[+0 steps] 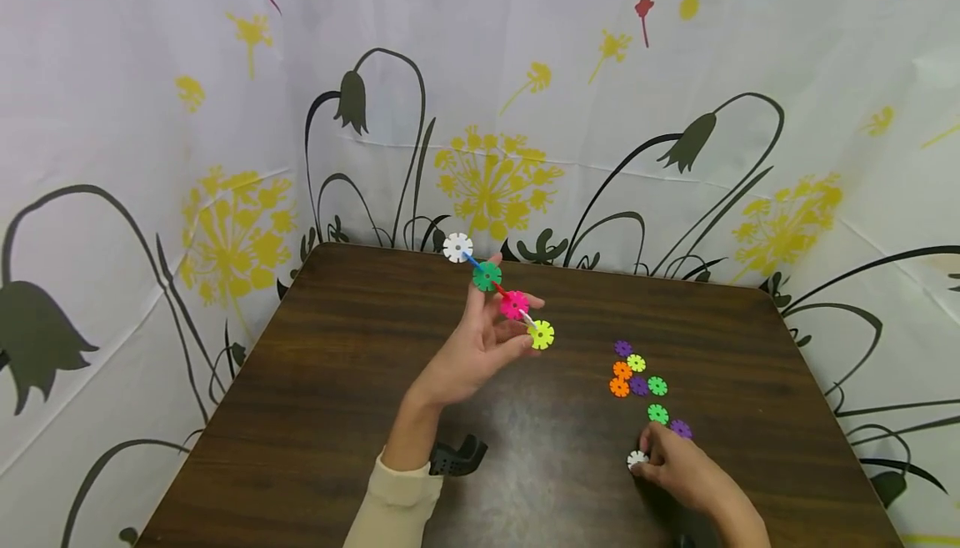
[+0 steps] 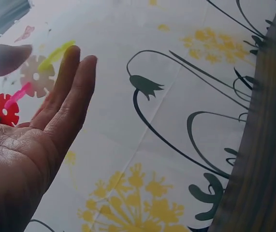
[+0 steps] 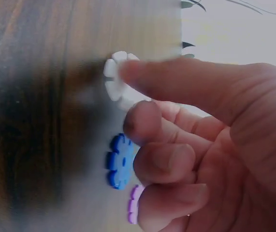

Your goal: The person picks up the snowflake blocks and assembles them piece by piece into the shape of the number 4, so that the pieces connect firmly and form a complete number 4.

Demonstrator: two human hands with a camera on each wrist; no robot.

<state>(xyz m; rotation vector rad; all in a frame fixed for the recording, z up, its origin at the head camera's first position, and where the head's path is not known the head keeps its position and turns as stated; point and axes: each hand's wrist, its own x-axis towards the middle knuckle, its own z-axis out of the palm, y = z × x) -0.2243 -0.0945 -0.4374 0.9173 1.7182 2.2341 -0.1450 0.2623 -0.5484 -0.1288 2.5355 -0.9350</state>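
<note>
My left hand (image 1: 468, 352) is raised above the table and holds a slanting chain of notched plastic discs (image 1: 487, 276). Flat white, green, pink and yellow discs alternate in it with edge-on blue, red and white ones. Its thumb and fingers pinch the chain near the yellow end disc (image 1: 541, 334). Part of the same chain, with a red disc (image 2: 6, 109), shows behind the fingers in the left wrist view. Low over the table at right, my right hand (image 1: 686, 469) pinches a loose white disc (image 1: 637, 460) between thumb and forefinger.
Several loose discs in purple, orange, yellow and green (image 1: 657, 385) lie on the dark wooden table (image 1: 337, 348), just beyond my right hand. A blue disc (image 3: 121, 162) lies below its fingers in the right wrist view. A flower-patterned cloth (image 1: 480, 47) hangs behind the table.
</note>
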